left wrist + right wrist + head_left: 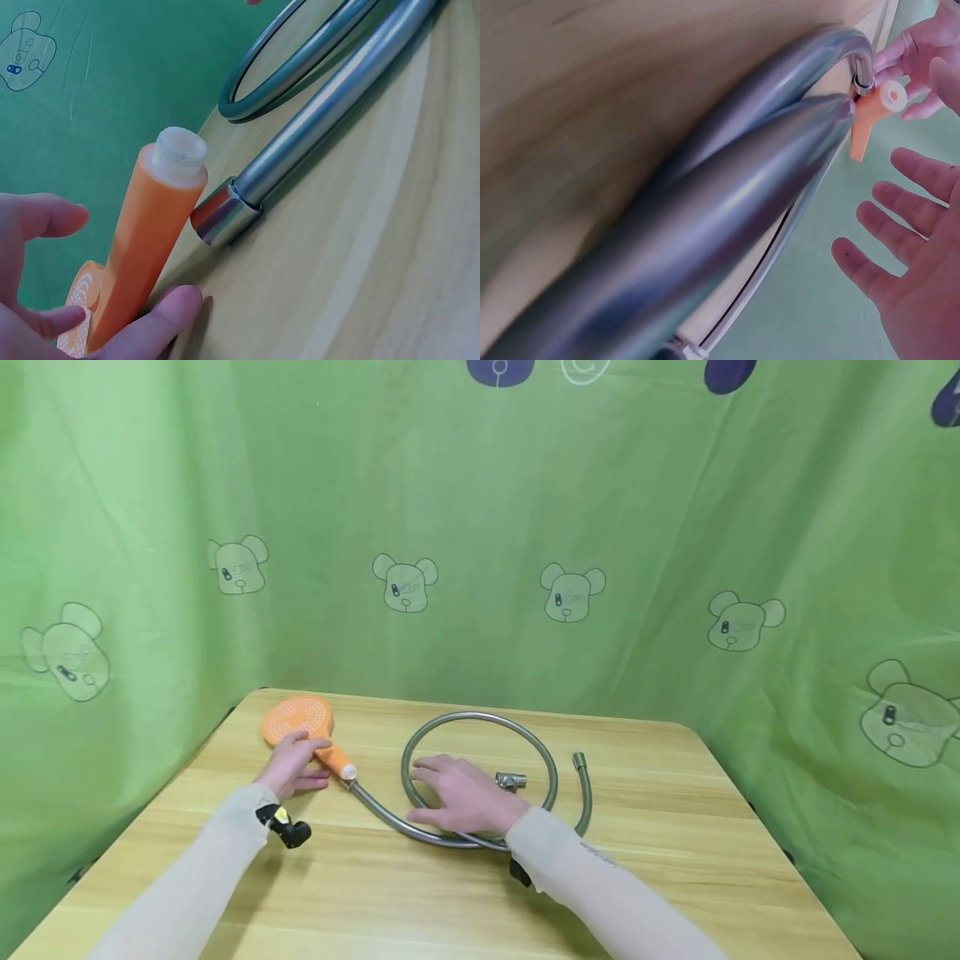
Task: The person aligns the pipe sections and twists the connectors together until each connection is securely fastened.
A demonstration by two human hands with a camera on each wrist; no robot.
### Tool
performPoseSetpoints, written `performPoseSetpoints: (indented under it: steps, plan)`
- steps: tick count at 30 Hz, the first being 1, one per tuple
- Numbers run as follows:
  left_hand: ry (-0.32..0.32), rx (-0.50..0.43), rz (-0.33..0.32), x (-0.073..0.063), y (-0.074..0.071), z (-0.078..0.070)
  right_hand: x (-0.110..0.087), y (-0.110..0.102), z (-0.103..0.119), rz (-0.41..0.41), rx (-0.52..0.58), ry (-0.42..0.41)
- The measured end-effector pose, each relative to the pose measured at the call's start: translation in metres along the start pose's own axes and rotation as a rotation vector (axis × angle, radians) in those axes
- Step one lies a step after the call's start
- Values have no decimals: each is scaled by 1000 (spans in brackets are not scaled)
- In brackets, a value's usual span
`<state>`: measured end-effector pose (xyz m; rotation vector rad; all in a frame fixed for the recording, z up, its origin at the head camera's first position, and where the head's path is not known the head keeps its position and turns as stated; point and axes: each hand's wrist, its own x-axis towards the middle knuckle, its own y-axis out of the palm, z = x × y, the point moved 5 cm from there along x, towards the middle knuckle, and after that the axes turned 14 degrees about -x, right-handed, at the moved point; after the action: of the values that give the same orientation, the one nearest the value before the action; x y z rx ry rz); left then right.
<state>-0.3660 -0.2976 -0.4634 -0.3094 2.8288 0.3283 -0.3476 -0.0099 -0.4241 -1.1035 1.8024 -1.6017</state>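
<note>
An orange shower head (297,717) lies at the table's left, its handle (142,232) ending in a white threaded neck (180,152). Beside that neck is the metal end nut (227,214) of a grey shower hose (480,717). My left hand (291,763) is at the handle, its thumb and fingers spread loosely about it rather than closed round it. Over the hose's loop my right hand (465,795) is held with fingers spread and nothing between them. In the right wrist view, the hose passes below those fingers (862,270). Inside the loop lies a small metal valve (511,781).
The hose's other end fitting (579,760) points toward the back, right of the loop. Bare wooden tabletop (675,843) shows at the right. A green curtain (480,643) with bear-head prints surrounds the table's back and sides.
</note>
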Motion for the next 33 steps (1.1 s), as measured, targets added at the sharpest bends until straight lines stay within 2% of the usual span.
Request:
performPoseSetpoints:
  steps: [6,13,23,33]
  plan:
    - [-19,23,-30,4,1,1,10,1,8,-14,-5,-24]
    - [-27,20,-65,8,0,1,22,9,15,48,8,-23]
    - [-18,41,-134,11,0,3,44,14,35,99,25,-56]
    - [20,46,-153,17,7,-1,61,22,41,119,77,-54]
